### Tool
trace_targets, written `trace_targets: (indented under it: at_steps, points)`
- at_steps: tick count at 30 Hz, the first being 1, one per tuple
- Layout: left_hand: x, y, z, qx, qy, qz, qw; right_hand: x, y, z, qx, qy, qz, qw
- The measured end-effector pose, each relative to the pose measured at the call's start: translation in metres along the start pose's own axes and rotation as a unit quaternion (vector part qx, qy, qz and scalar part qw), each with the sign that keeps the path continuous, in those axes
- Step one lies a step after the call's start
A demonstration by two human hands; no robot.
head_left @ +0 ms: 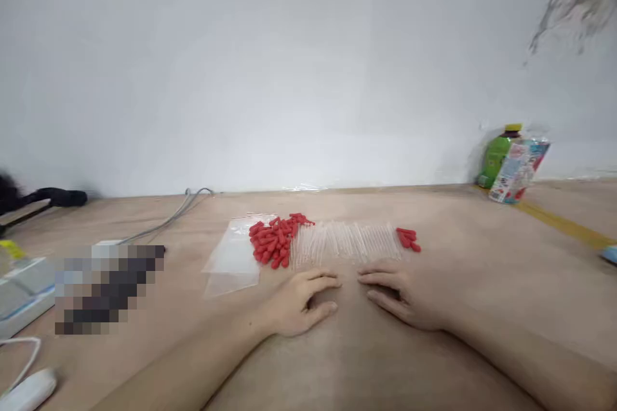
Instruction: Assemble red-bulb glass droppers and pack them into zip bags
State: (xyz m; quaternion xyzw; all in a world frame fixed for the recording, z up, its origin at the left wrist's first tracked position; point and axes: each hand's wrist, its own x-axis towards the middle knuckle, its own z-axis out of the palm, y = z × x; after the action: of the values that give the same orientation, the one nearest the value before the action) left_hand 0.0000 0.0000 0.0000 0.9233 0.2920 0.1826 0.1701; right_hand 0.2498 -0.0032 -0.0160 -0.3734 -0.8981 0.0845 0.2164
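My left hand [303, 302] rests on the wooden table with its thumb and fingers apart, holding nothing. Opposite it lies my right hand [402, 294], also open, fingers stretched toward the left one. Just beyond both hands runs a row of thin clear plastic tubes [349, 241], laid side by side. At the row's left end is a heap of small red rubber bulbs [272, 243]. Several more red bulbs [408, 239] lie at its right end. Clear plastic zip bags [232, 259] lie flat left of the heap, partly under it.
A green bottle with a yellow cap [496, 157] and a printed pouch [518, 170] stand by the wall at the right. Yellow tape [559, 223] runs along the table there. At left are a grey cable [166, 221], a blurred-out object [108, 292] and a white mouse [33, 390].
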Motion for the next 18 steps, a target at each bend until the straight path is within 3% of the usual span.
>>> trace_targets:
  at_steps: [6,10,12,14,18]
  points:
    - [0.000,-0.002,0.001,0.005,0.005,-0.002,1.000,0.001,-0.001,0.001,0.007,0.040,-0.035,0.999]
    - [-0.001,-0.003,0.000,0.019,0.012,0.007,1.000,0.008,0.018,-0.008,-0.017,0.115,-0.043,0.992]
    - [0.000,-0.005,-0.003,0.046,0.034,0.007,0.998,0.015,0.038,-0.018,-0.053,0.176,0.007,0.983]
    - [0.004,-0.010,-0.007,0.093,0.078,-0.014,0.993,0.021,0.061,-0.028,-0.076,0.208,0.103,0.970]
    - [0.024,-0.029,-0.019,0.213,0.165,-0.137,0.953,0.027,0.093,-0.038,0.016,0.172,0.327,0.929]
